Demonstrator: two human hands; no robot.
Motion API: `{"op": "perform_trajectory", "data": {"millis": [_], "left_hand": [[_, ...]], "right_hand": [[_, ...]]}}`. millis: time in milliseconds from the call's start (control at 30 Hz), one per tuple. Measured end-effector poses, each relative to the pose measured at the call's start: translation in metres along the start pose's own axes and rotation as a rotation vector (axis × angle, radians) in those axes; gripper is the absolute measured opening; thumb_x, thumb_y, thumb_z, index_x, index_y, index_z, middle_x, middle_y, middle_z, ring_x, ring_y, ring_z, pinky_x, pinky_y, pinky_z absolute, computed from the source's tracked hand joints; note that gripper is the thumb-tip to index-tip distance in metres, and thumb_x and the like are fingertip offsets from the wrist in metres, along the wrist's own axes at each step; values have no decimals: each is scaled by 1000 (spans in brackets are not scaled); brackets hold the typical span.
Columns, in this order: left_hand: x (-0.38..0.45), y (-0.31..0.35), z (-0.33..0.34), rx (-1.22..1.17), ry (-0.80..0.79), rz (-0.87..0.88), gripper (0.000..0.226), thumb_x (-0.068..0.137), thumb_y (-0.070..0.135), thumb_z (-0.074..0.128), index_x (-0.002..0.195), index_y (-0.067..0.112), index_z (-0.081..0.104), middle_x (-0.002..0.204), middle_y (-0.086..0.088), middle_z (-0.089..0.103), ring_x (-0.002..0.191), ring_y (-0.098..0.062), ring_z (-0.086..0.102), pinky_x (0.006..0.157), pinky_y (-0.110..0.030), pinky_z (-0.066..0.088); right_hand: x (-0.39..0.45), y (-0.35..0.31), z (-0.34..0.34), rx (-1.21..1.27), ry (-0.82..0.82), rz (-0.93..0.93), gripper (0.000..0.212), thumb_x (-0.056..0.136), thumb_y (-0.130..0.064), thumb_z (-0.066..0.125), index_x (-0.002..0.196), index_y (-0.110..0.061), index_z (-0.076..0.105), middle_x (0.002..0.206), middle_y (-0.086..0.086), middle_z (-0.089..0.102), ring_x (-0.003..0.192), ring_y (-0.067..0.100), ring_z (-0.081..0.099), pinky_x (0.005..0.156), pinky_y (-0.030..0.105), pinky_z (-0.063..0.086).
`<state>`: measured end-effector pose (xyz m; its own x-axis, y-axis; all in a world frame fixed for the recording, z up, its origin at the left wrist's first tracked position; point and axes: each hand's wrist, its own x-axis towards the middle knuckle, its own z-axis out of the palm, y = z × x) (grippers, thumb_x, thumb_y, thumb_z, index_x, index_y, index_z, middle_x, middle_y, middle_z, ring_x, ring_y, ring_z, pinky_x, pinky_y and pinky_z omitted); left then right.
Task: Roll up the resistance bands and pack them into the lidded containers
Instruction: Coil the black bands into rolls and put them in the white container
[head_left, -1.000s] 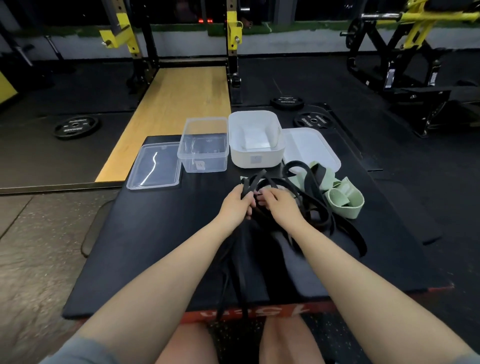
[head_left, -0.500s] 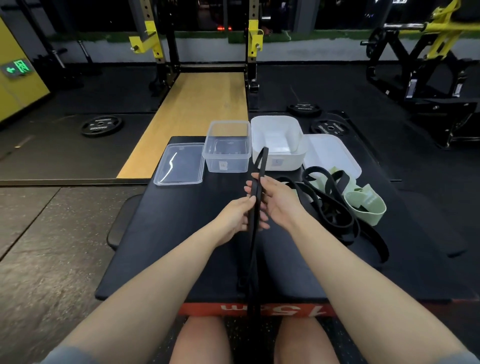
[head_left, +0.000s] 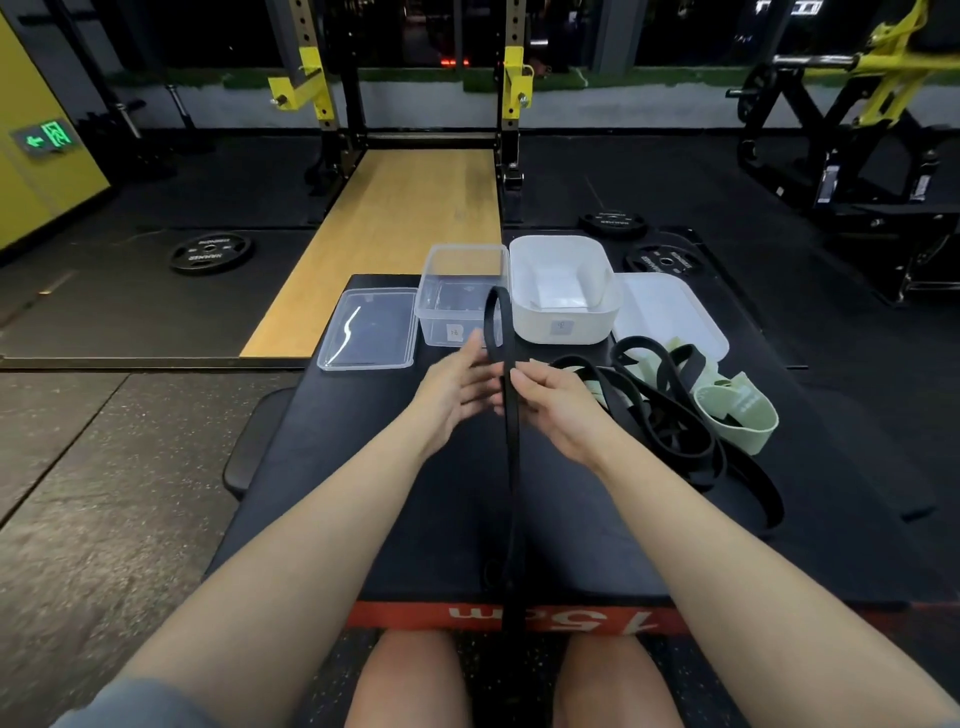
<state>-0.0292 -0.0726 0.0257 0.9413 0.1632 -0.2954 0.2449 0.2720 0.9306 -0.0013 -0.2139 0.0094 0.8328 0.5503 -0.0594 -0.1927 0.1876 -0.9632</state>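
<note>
I am holding one black band (head_left: 511, 467) upright between my hands, and its long axis is running almost straight toward and away from me: the looped top end is standing just beyond my fingertips, while the rest is dropping down between my forearms, across the worktop (head_left: 363, 519) and over its near edge toward my knees. My right hand (head_left: 550, 405) is pinching the band, fingers curled round it just below the loop. My left hand (head_left: 457, 387) is lying alongside with fingers fairly straight, touching or nearly touching the strap; I cannot tell whether it is really gripping. Both hands are meeting at the same spot on the band, so neither is clearly nearer, though the right one is doing the holding.

Judging from that, rolling should be starting at the looped end above my fingers and working down the long tail toward me, with the left hand feeding the strap.

The clear container (head_left: 462, 296) is sitting straight beyond my left hand, its clear lid (head_left: 371, 332) further off to the left. The white container (head_left: 563, 291) is sitting beyond my right hand, with the white lid (head_left: 670, 317) to its right. The remaining black bands (head_left: 670, 415) and the green bands (head_left: 737, 415) are lying in a tangled heap just to the right of my right hand.
</note>
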Motion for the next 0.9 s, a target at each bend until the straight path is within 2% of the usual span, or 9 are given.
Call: {"op": "perform_trajectory", "data": {"millis": [133,200,300,400,500,600,667,800,900], "left_hand": [[-2,9,7,51,-65,69,37,91,32,57,116,3,59,106,-8,69,67,-8,66,60,-21,52],[-4,8,8,74,-63,82,39,90,30,59,118,3,58,108,-8,69,74,-10,67,64,-22,54],[-5,5,8,85,-41,106,39,87,22,63,117,0,52,111,-10,68,91,-18,66,83,-29,56],[-8,7,10,71,-4,123,34,83,14,68,112,11,50,110,-14,67,95,-20,66,80,-28,54],[-12,10,14,105,48,158,30,81,14,71,107,8,56,102,-12,70,87,-19,68,74,-27,55],[-17,14,17,75,91,190,15,82,10,70,94,10,61,88,-7,70,76,-13,68,65,-24,54],[-19,18,18,23,92,202,12,83,6,69,89,11,60,85,-8,70,77,-15,69,68,-25,56],[-22,31,22,-16,122,242,12,83,6,68,90,11,60,85,-6,71,73,-13,70,64,-23,57],[-23,43,22,-25,147,285,22,83,7,69,104,3,60,87,-5,71,72,-9,71,62,-18,55]], "right_hand": [[-6,-1,-1,-88,-46,9,20,97,-6,46,103,-8,65,91,7,67,77,11,68,71,24,55],[-7,-2,-3,-87,-26,5,19,96,-6,48,105,-8,64,89,6,69,76,12,68,70,26,56],[-8,-1,-4,-72,17,1,26,94,-3,51,120,0,58,85,6,72,74,17,70,69,29,58],[-11,-1,-1,-81,48,-17,30,93,-1,52,123,1,54,87,11,71,72,20,71,64,28,57],[-15,0,6,-127,52,-83,19,93,-1,53,110,-9,60,85,8,72,73,21,71,66,29,56],[-19,-1,11,-84,87,-103,19,91,1,56,100,-15,49,82,10,72,72,26,71,67,33,57],[-22,-3,13,-62,85,-91,23,89,1,59,97,-14,44,82,11,72,73,26,71,69,36,58],[-28,-3,15,-107,21,-25,12,87,-2,64,92,-9,56,81,9,72,73,23,71,71,33,59],[-34,0,12,-140,-33,19,8,86,-6,65,93,-8,65,85,8,74,79,22,72,77,34,58]]}}
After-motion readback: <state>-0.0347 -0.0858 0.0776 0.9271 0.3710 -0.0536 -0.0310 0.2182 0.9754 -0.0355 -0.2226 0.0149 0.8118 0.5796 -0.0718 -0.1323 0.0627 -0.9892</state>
